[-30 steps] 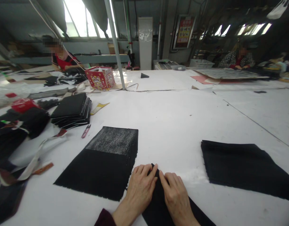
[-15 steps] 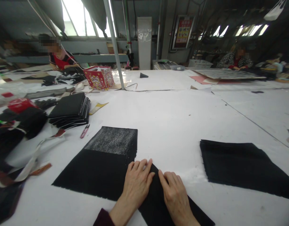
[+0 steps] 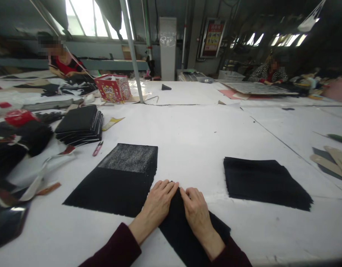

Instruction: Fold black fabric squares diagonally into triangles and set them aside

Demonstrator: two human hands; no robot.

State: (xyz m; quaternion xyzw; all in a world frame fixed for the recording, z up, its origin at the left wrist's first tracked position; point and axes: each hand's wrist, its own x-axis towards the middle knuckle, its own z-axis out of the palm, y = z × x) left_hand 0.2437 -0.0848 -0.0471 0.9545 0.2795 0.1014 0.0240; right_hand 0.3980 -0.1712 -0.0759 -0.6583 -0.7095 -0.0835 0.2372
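A piece of black fabric (image 3: pixel 176 222) lies at an angle on the white table in front of me, folded over on its right side. My left hand (image 3: pixel 159 203) presses on its upper left edge, fingers together, thumb hidden. Against its upper right edge is my right hand (image 3: pixel 198 213), index finger extended and the others curled. Both hands meet close to the fabric's far corner. Just left lies a stack of black fabric pieces (image 3: pixel 104 191), with a speckled grey patch (image 3: pixel 129 157) at its far end. Another black stack (image 3: pixel 262 181) lies to the right.
Pink thread snips (image 3: pixel 97 148) lie near a pile of folded black pieces (image 3: pixel 77 122). Straps and black bundles (image 3: pixel 23 137) crowd the left. A red box (image 3: pixel 112 89) stands by a metal pole (image 3: pixel 133 55). Beige pieces (image 3: pixel 334 161) lie far right. Two people work across the table.
The view has shifted back and to the right, showing more of both sleeves and the beige pieces. My hands stay at the black fabric's far corner, in nearly the same pose.
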